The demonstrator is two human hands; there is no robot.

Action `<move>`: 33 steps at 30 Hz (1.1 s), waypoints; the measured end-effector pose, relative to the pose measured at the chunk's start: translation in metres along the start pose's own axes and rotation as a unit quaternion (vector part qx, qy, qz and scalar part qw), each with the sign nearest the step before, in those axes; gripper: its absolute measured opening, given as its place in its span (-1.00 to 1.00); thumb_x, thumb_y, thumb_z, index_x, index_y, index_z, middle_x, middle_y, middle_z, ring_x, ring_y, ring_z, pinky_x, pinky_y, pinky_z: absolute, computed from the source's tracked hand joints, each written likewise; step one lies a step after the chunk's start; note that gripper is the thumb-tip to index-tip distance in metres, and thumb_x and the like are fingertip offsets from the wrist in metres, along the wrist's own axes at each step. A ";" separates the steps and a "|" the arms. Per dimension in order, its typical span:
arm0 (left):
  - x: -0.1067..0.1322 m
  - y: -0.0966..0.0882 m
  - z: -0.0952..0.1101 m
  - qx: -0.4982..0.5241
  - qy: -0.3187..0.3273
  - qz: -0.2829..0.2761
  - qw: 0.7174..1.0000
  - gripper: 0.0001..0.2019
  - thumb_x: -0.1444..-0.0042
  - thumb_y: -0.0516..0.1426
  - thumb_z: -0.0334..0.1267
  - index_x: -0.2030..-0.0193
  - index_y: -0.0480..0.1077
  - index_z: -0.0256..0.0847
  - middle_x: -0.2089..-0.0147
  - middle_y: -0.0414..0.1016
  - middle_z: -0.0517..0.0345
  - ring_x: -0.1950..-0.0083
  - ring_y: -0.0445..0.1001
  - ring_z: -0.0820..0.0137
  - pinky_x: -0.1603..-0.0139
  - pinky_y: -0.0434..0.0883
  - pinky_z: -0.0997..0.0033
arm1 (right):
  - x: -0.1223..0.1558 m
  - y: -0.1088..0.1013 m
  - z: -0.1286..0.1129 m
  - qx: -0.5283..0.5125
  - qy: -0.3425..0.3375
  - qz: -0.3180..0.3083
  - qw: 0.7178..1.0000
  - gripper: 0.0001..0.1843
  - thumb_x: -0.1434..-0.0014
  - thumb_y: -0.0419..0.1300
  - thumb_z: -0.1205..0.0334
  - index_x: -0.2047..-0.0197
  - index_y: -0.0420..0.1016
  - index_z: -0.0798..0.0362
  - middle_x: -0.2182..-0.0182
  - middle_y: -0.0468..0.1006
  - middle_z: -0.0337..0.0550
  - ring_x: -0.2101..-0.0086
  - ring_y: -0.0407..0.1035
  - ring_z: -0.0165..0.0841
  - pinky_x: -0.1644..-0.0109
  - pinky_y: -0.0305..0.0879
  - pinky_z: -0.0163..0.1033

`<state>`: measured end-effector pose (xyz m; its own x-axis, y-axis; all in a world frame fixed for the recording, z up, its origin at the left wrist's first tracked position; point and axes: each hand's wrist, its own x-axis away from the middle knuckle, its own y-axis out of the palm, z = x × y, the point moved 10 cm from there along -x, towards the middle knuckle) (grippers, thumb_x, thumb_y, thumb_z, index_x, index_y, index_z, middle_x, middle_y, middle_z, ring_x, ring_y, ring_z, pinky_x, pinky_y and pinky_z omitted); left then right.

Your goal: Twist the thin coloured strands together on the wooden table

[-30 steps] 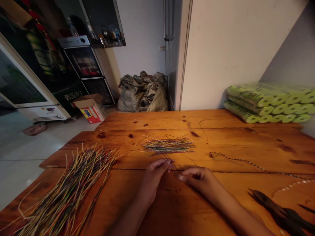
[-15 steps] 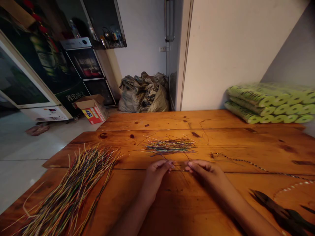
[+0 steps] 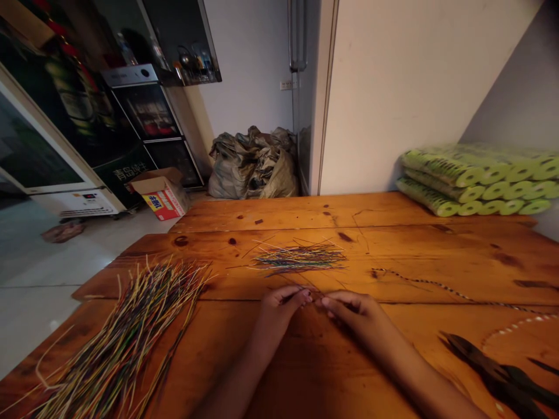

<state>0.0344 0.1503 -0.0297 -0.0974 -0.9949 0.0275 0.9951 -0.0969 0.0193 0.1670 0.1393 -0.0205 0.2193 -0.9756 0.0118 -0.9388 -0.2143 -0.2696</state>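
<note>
My left hand [image 3: 286, 302] and my right hand [image 3: 347, 308] almost meet over the wooden table, fingertips pinched. Between them runs a thin dark wire [image 3: 315, 293], gripped at both sides; exactly how its ends lie in the fingers is too fine to tell. Just beyond the hands lies a small heap of short coloured wires [image 3: 301, 258]. To the left spreads a large bundle of long coloured wires [image 3: 135, 331]. A twisted black-and-white cord [image 3: 449, 289] stretches off to the right, and dark-handled pliers [image 3: 484, 366] rest near the right front.
The plank table [image 3: 279, 215] has seams and knots. Packs of green rolls [image 3: 476, 177] are stacked at its back right. Beyond the table are stuffed sacks [image 3: 253, 166], a red and white carton [image 3: 163, 198] and a glass-door cabinet [image 3: 148, 113].
My hands have come closer together, the right one moving left, and the gap between the fingertips is narrower. The whole view has shifted slightly.
</note>
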 end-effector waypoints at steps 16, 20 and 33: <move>0.004 0.015 0.017 -0.159 0.145 -0.052 0.975 -0.81 -0.05 0.13 -0.22 0.22 0.53 -0.11 0.37 0.50 0.12 0.27 0.44 0.38 0.19 0.36 0.39 | 0.003 0.011 0.003 -0.053 0.021 -0.041 0.998 -0.68 -0.11 0.04 0.05 0.50 0.45 0.06 0.56 0.41 -0.25 0.54 0.23 -0.46 0.46 0.13 -0.36; 0.006 0.017 0.020 -0.200 0.156 -0.059 0.966 -0.80 -0.05 0.13 -0.22 0.19 0.51 -0.07 0.43 0.46 0.15 0.32 0.39 0.39 0.25 0.32 0.40 | 0.001 0.010 0.008 -0.060 0.019 -0.040 0.997 -0.67 -0.11 0.04 0.03 0.50 0.44 0.07 0.60 0.37 -0.26 0.57 0.18 -0.47 0.49 0.07 -0.36; 0.014 0.014 0.038 -0.297 0.242 -0.005 0.924 -0.74 0.03 0.14 0.00 0.28 0.55 -0.03 0.56 0.35 0.19 0.43 0.31 0.42 0.35 0.22 0.40 | 0.005 0.024 0.008 -0.182 0.072 -0.094 0.976 -0.67 0.01 0.18 -0.01 0.55 0.46 0.09 0.60 0.32 -0.28 0.53 0.15 -0.48 0.42 0.08 -0.35</move>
<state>0.0465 0.1360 0.0085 -0.2311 -0.8766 -0.4222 0.8412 0.0381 -0.5394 0.1482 0.1295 -0.0350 0.3818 -0.9083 0.1711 -0.9235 -0.3674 0.1103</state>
